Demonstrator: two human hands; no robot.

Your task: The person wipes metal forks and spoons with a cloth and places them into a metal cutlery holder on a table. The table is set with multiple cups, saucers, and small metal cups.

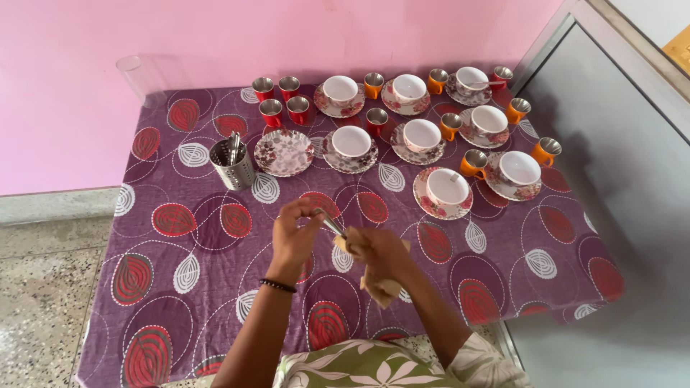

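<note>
While I watch, left hand (295,233) pinching a thin steel spoon (332,225), right hand (377,251) clenched on a beige cloth (381,287), seven floral saucers (284,152), six white cups (351,140), four small red tumblers (297,109), seven orange tumblers (473,163), one perforated steel cutlery holder (233,167), purple-clothed bench (180,244).

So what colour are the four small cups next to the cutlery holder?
The four small cups are red outside with shiny metal insides, seen best in the head view.

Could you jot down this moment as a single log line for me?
left hand: holds metal spoon | right hand: holds tan cloth against spoon | table: cups on saucers, small tumblers, cutlery holder
</note>
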